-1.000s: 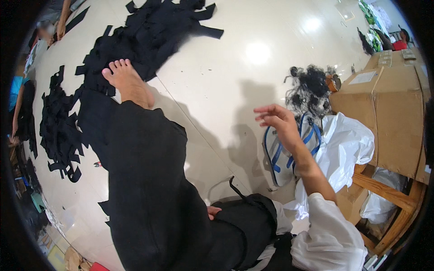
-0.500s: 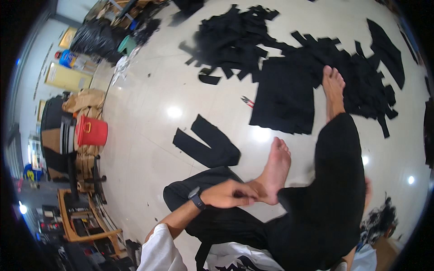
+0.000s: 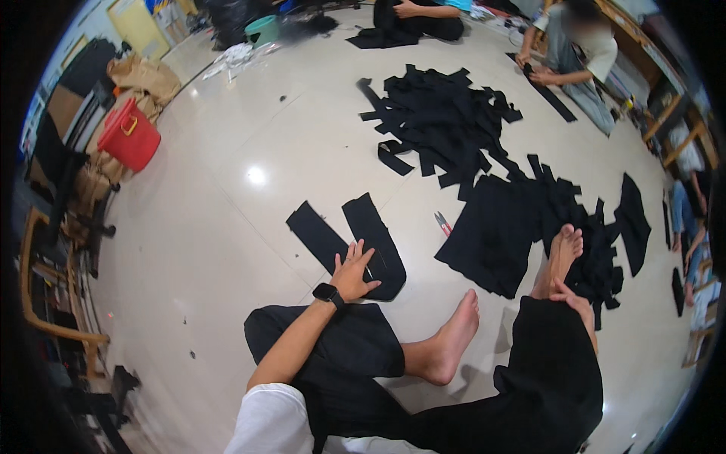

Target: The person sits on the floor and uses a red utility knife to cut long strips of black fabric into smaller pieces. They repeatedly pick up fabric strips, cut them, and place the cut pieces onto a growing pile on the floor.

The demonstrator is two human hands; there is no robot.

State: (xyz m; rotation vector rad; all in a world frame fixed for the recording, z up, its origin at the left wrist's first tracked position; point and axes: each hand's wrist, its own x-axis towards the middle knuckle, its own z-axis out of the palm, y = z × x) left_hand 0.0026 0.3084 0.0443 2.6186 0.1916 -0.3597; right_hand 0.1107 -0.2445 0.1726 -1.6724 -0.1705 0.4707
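My left hand [image 3: 352, 274], a dark watch on its wrist, lies open with fingers spread on a black U-shaped piece of cloth [image 3: 383, 240] on the floor. The cloth's two long strips point away from me. At my right ankle, my right hand [image 3: 578, 304] rests with its fingers stretched against the skin, holding nothing visible; my trouser leg and knee hide part of that arm. Ahead of my feet lie a squarish stack of black cloth [image 3: 488, 236] and small red-handled thread snips [image 3: 443, 222] at its left edge.
Heaps of black cloth strips [image 3: 442, 121] spread beyond the stack, with a curved black piece [image 3: 633, 225] at the right. Two people sit on the floor at the far side, handling black cloth. A red bucket [image 3: 130, 136] and a wooden frame [image 3: 30, 280] stand at the left.
My left hand has moved from beside my left ankle forward onto the U-shaped cloth. My right hand has come into sight at my right ankle. The view has tilted up, showing the other people.
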